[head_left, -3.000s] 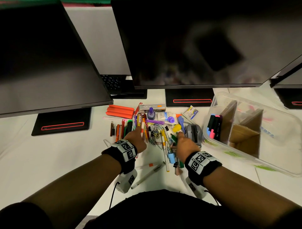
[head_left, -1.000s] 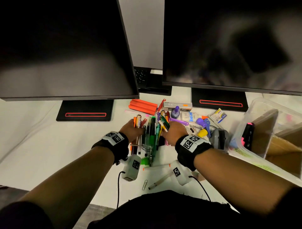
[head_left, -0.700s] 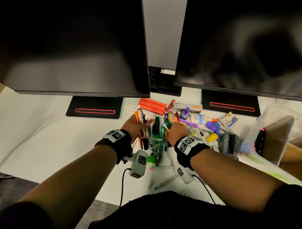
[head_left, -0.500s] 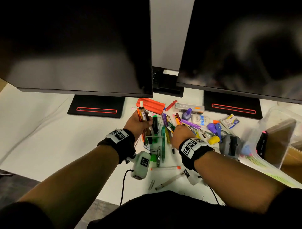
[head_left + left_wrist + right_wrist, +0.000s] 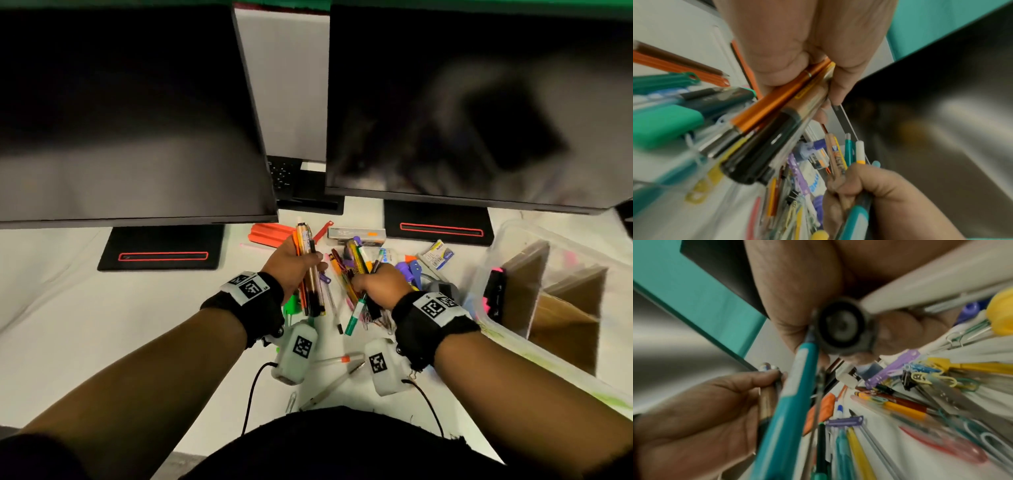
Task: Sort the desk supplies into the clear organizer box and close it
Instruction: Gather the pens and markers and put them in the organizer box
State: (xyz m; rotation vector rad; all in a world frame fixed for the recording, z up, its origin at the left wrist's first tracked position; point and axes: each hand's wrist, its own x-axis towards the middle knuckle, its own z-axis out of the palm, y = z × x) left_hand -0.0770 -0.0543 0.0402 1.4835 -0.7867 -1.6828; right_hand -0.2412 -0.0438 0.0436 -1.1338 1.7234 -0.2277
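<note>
My left hand (image 5: 291, 265) grips a bundle of pens (image 5: 310, 274), orange, black and clear, lifted above the desk; the left wrist view shows the same bundle (image 5: 777, 116) under curled fingers. My right hand (image 5: 378, 284) holds another bunch of pens (image 5: 358, 270), among them a teal-capped one (image 5: 789, 402) and a black marker seen end-on (image 5: 842, 327). Beneath both hands lies the pile of loose pens, pencils and paper clips (image 5: 339, 291). The clear organizer box (image 5: 565, 301) stands open at the right, with cardboard dividers and dark markers (image 5: 493, 291) inside.
Two dark monitors (image 5: 137, 113) overhang the back of the white desk, on black bases (image 5: 161, 251). An orange case (image 5: 265, 233), a staple box (image 5: 356, 233), a glue bottle and a grey stapler (image 5: 442, 287) ring the pile. Stray pens and a paper clip (image 5: 291, 402) lie near me.
Both hands gathered pens from the pile and have lifted their bundles off the desk. My head has turned back rightward, bringing more of the box into view.
</note>
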